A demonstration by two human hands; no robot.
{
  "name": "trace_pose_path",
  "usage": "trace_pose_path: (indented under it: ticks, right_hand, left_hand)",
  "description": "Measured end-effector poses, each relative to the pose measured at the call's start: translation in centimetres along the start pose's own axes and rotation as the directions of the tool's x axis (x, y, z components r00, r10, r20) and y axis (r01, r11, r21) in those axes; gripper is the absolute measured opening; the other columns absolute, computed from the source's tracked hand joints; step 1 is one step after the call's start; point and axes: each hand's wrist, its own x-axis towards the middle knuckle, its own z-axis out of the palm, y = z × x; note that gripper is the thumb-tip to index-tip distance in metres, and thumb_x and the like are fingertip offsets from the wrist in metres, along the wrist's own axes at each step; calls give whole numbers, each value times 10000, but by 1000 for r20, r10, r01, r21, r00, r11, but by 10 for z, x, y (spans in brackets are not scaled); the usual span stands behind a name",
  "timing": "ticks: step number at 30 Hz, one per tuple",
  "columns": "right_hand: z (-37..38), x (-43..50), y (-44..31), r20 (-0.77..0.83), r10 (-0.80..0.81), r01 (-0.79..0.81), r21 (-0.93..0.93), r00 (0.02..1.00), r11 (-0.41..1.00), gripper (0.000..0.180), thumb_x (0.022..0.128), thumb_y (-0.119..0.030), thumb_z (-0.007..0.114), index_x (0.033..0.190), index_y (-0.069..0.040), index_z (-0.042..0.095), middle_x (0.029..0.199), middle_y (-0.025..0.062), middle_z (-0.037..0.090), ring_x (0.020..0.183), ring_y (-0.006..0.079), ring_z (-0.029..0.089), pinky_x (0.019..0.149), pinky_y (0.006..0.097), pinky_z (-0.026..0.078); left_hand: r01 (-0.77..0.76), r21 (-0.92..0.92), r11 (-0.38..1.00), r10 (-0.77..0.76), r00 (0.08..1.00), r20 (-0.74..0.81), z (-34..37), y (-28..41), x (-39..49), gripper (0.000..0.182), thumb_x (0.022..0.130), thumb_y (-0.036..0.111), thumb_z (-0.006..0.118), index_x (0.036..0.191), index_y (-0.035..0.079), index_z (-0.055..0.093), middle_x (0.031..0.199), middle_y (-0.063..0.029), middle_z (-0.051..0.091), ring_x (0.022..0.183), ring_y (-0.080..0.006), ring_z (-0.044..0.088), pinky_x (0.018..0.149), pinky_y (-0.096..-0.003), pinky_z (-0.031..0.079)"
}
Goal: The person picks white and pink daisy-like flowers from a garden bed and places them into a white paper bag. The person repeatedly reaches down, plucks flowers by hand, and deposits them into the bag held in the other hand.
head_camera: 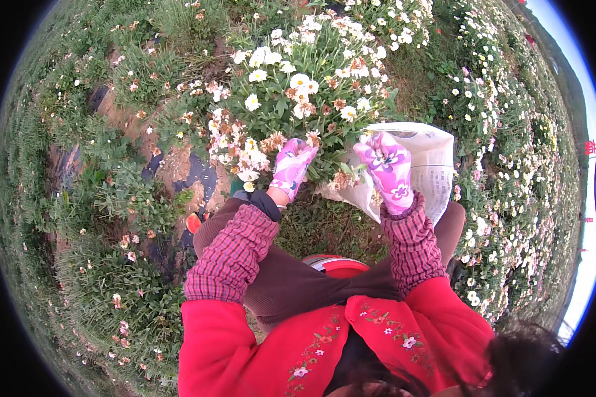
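My left hand (293,166), in a pink-and-white floral glove, has its fingers curled at a withered flower head (312,138) on the near side of a bush with white flowers (300,81). The stem in its grasp is mostly hidden. My right hand (388,168), gloved alike, is held with bent fingers in front of a white woven sack (433,164). Something green shows at its fingertips, but what the fingers hold is unclear. Just below and left of them is a browned flower head (343,179), by the sack's edge. The sack bears printed writing and leans by my right knee.
A red seat (340,268) shows between my legs. Bare soil with dark plastic sheeting (197,177) lies to the left, with an orange-red object (193,223) by my left knee. Rows of flowering plants (496,198) run along the right.
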Motion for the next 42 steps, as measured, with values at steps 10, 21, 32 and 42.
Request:
trace_pose_path:
  ticks: [10, 21, 32, 42]
  right_hand:
    - [-9, 134, 66, 526, 350, 294, -791, 775, 537, 461, 756, -395, 733, 1001, -10, 671, 946, 201, 666, 936, 362, 638, 824, 446, 499]
    - [-33, 109, 76, 362, 285, 114, -773, 888, 624, 410, 824, -314, 678, 1155, -76, 625, 1092, 205, 654, 1020, 333, 644, 880, 416, 511]
    - [-15, 88, 68, 639, 165, 201, -459, 751, 865, 312, 805, -226, 727, 995, -3, 622, 752, 126, 620, 702, 175, 579, 672, 331, 479]
    - [-24, -41, 18, 195, 355, -362, 0, 914, 932, 229, 866, -108, 709, 1058, -13, 626, 892, 25, 641, 837, 92, 583, 722, 265, 477]
  left_hand:
    - [-135, 407, 903, -98, 859, 502, 22, 13, -17, 233, 962, 80, 545, 1182, 6, 564, 1072, -28, 603, 875, -94, 583, 730, -235, 517]
    - [-311, 752, 582, -345, 743, 574, 32, 35, -40, 260, 902, 75, 528, 1146, 73, 617, 969, -81, 693, 833, -180, 645, 766, -323, 516]
    - [-779, 622, -71, 346, 566, 748, 46, 58, -69, 373, 851, 170, 703, 1195, 57, 614, 833, -101, 694, 606, -235, 650, 528, -322, 494]
    - [-800, 520, 300, -38, 534, 844, 40, 22, -69, 217, 921, 245, 604, 924, 28, 602, 765, -125, 613, 697, -322, 621, 596, -387, 481]
